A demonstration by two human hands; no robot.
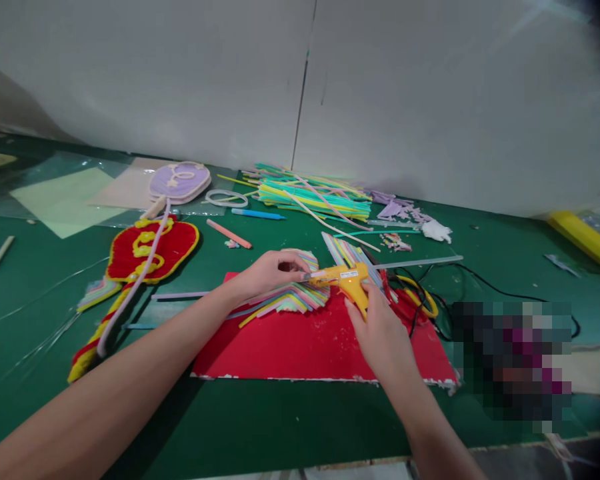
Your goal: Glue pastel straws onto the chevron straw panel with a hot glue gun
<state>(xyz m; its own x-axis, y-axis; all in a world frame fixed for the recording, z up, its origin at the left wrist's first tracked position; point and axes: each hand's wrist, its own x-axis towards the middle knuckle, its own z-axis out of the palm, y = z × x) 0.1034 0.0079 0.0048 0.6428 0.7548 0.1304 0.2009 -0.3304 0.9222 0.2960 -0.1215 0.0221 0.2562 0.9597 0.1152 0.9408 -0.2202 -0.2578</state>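
Note:
My right hand (383,327) is wrapped round the grip of a yellow hot glue gun (354,283), with a clear glue stick (420,263) poking out of its back. The nozzle points left, toward the fingertips of my left hand (265,275). That hand is pinched closed over a pastel-striped piece of pipe cleaners (300,298); whatever is between its fingertips is too small to make out. Loose pipe-cleaner ends fan out at the piece's lower left. Beneath it lies a red board (300,353). Another striped strip (347,252) sits just behind the gun.
Bundled pipe cleaners (315,200) lie at the back by the wall. To the left are a red fan (140,252) with yellow trim and a lilac fan (180,181). A blue pen (257,214) and pink marker (229,234) lie between. A black cord (500,288) runs right.

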